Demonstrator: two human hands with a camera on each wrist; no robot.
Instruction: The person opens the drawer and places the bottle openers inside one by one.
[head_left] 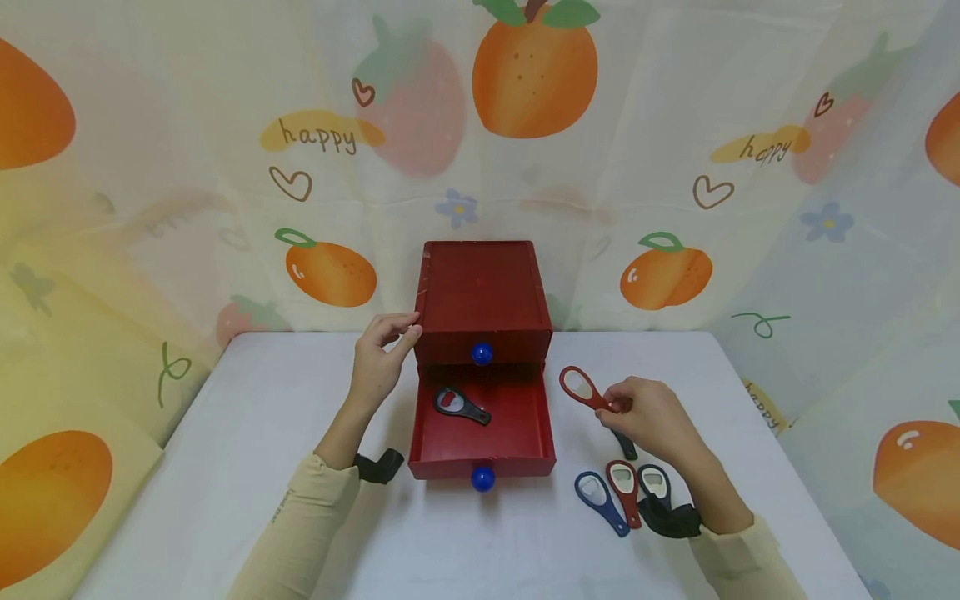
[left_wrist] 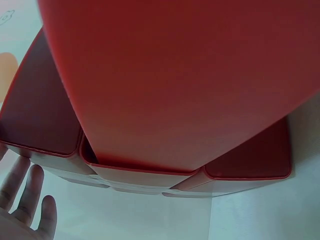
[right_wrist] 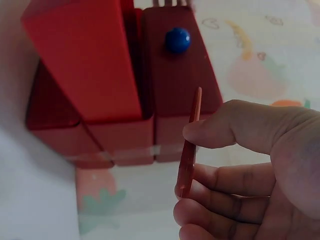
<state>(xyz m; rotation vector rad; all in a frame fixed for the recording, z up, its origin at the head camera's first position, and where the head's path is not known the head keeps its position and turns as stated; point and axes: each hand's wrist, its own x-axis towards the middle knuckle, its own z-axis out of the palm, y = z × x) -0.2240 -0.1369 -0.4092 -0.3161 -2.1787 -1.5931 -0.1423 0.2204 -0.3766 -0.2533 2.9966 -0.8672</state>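
A red bottle opener [head_left: 580, 385] is pinched by its handle between the thumb and fingers of my right hand [head_left: 651, 417], in the air right of the cabinet. In the right wrist view the opener [right_wrist: 188, 160] shows edge-on. My left hand [head_left: 378, 362] touches the left side of the red drawer cabinet [head_left: 483, 287]; its fingers [left_wrist: 31, 192] look extended in the left wrist view. The cabinet's lower drawer [head_left: 510, 446] is pulled out, with a black bottle opener [head_left: 461, 405] lying in it. Its upper drawer [head_left: 517, 348] is closed.
Below my right hand on the white table [head_left: 435, 550] lie a blue opener [head_left: 600, 496], another red opener [head_left: 626, 496] and a dark opener [head_left: 656, 477]. A further black handle [head_left: 625, 446] is partly hidden by that hand. A fruit-patterned cloth [head_left: 480, 183] hangs behind.
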